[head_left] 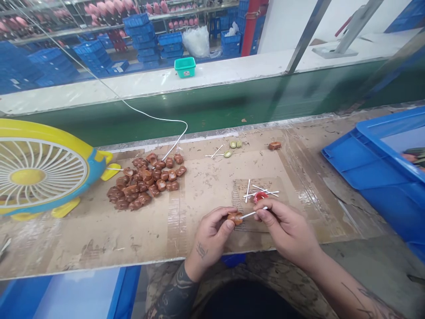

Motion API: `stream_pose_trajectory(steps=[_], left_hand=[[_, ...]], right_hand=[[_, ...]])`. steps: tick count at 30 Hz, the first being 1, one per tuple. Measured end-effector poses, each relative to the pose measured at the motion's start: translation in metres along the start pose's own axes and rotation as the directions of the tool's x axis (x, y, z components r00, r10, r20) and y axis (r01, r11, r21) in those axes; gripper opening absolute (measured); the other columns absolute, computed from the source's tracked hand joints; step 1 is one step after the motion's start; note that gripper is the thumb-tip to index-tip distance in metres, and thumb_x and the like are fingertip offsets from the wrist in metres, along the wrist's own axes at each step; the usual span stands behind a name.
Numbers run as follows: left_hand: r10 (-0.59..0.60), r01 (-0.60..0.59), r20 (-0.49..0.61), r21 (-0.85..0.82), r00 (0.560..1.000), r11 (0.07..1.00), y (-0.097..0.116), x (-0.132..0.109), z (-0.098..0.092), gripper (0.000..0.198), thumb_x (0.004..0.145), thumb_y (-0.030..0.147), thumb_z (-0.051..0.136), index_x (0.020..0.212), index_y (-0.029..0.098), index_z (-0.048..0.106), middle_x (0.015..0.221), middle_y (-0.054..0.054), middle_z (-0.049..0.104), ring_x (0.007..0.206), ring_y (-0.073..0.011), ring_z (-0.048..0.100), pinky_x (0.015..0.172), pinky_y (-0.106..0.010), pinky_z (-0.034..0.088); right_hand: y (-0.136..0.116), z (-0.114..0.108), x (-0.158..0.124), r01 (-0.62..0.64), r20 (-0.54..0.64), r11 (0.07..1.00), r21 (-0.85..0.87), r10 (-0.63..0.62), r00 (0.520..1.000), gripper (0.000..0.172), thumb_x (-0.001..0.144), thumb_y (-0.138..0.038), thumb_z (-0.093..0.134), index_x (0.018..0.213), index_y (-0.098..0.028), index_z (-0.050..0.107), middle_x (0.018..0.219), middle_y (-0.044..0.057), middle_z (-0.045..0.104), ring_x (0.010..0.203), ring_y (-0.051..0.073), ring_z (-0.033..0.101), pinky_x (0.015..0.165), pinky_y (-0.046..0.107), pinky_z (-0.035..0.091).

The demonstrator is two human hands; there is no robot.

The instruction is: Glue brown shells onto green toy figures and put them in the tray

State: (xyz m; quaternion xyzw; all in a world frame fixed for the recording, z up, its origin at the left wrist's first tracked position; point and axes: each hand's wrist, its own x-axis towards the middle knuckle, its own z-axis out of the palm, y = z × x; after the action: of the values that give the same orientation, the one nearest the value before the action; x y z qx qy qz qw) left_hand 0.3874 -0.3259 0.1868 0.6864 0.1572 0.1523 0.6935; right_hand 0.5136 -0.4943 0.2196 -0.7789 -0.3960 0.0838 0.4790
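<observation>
While the left hand (212, 228) pinches a small brown piece (235, 217) between thumb and fingertips, the right hand (285, 226) grips a white swab stick (253, 214) whose tip touches that piece. Both hands are closed on what they hold and sit close together, low over the near edge of the counter (99, 230), joined only by the stick.

Just beyond the right hand's knuckles lies a small red cap (260, 196), with a few loose white sticks (255, 189) crossing beside it. Well to the left of the left hand and farther from the person, a pile of brown pieces (146, 181) is spread on the counter. Beyond that pile, further left, stands a yellow and blue fan (40, 170), and a white cable (149, 116) runs past the pile toward the far side. Ahead of both hands, near the counter's far edge, lie some small greenish pieces (234, 145), two more sticks and a single brown piece (274, 145). To the right of the right hand sits a blue crate (365, 164). Far ahead, past a green belt, stands a small teal basket (185, 67).
</observation>
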Motion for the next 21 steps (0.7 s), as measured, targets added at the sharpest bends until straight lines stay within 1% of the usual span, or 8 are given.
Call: stream_pose_trajectory(steps=[4,6,9,12,15,17,19,21], left_hand=[[-0.042,0.042,0.022,-0.027,0.999,0.999,0.0,0.0,0.001,0.045,0.095,0.057,0.065,0.113,0.017,0.076,0.101,-0.01,0.08,0.093,-0.0238,0.072,0.087,-0.036,0.058],[-0.064,0.065,0.027,-0.061,0.998,0.996,-0.001,0.0,0.001,0.045,0.096,0.057,0.064,0.112,0.017,0.075,0.095,-0.009,0.08,0.087,-0.0219,0.072,0.082,-0.034,0.058],[-0.078,0.078,0.003,-0.093,0.997,0.993,-0.007,0.0,0.0,0.043,0.097,0.055,0.063,0.112,0.017,0.075,0.094,-0.008,0.079,0.083,-0.0192,0.07,0.078,-0.03,0.057],[-0.071,0.07,-0.01,-0.102,0.997,0.992,-0.011,0.0,0.0,0.041,0.098,0.054,0.063,0.113,0.018,0.075,0.094,-0.007,0.078,0.082,-0.0179,0.07,0.078,-0.028,0.057],[-0.088,0.085,-0.025,-0.082,0.996,0.993,-0.01,-0.001,0.0,0.046,0.094,0.059,0.065,0.109,0.017,0.077,0.094,-0.008,0.079,0.083,-0.0204,0.071,0.078,-0.03,0.059],[-0.122,0.12,-0.095,-0.028,0.988,0.992,-0.006,-0.002,0.001,0.049,0.091,0.063,0.067,0.104,0.017,0.079,0.1,-0.01,0.081,0.09,-0.0234,0.073,0.081,-0.031,0.06],[-0.159,0.168,-0.204,0.03,0.966,0.985,-0.004,-0.002,0.001,0.05,0.087,0.066,0.069,0.1,0.018,0.08,0.105,-0.009,0.081,0.098,-0.0251,0.073,0.088,-0.031,0.059],[-0.188,0.21,-0.255,0.061,0.949,0.976,-0.003,-0.001,0.002,0.055,0.082,0.071,0.071,0.099,0.019,0.081,0.106,-0.009,0.081,0.1,-0.0272,0.073,0.091,-0.032,0.06]], right_hand=[[-0.003,-0.004,0.003,0.136,-0.005,0.99,-0.033,-0.136,0.991,0.016,0.105,-0.023,0.051,0.094,-0.024,0.063,0.079,-0.001,0.069,0.071,0.015,0.065,0.065,0.027,0.048],[-0.003,-0.009,0.001,0.156,-0.01,0.988,-0.001,-0.156,0.988,0.015,0.105,-0.023,0.052,0.096,-0.025,0.064,0.081,0.0,0.07,0.074,0.016,0.067,0.068,0.028,0.05],[0.007,-0.019,-0.001,0.032,-0.113,0.999,-0.014,-0.033,0.993,0.015,0.105,-0.031,0.054,0.098,-0.025,0.066,0.084,0.002,0.072,0.077,0.019,0.068,0.071,0.031,0.051],[0.026,-0.025,0.003,-0.118,-0.227,0.986,-0.118,0.089,0.97,0.021,0.104,-0.04,0.055,0.098,-0.024,0.068,0.087,0.004,0.074,0.08,0.022,0.069,0.073,0.033,0.05],[0.037,-0.026,0.008,-0.151,-0.184,0.965,-0.216,0.112,0.977,0.027,0.104,-0.041,0.051,0.099,-0.022,0.069,0.093,0.006,0.076,0.086,0.024,0.07,0.077,0.035,0.051],[0.037,-0.031,0.009,-0.144,-0.132,0.952,-0.272,0.111,0.985,0.028,0.103,-0.042,0.053,0.106,-0.021,0.07,0.096,0.006,0.076,0.088,0.023,0.071,0.078,0.035,0.052],[0.033,-0.047,0.007,-0.154,-0.141,0.928,-0.339,0.112,0.984,0.033,0.101,-0.043,0.055,0.119,-0.02,0.069,0.089,0.004,0.074,0.083,0.022,0.07,0.074,0.033,0.052],[0.028,-0.079,0.0,-0.211,-0.233,0.886,-0.412,0.121,0.965,0.038,0.102,-0.044,0.053,0.124,-0.018,0.067,0.084,0.004,0.071,0.077,0.021,0.067,0.071,0.033,0.051]])
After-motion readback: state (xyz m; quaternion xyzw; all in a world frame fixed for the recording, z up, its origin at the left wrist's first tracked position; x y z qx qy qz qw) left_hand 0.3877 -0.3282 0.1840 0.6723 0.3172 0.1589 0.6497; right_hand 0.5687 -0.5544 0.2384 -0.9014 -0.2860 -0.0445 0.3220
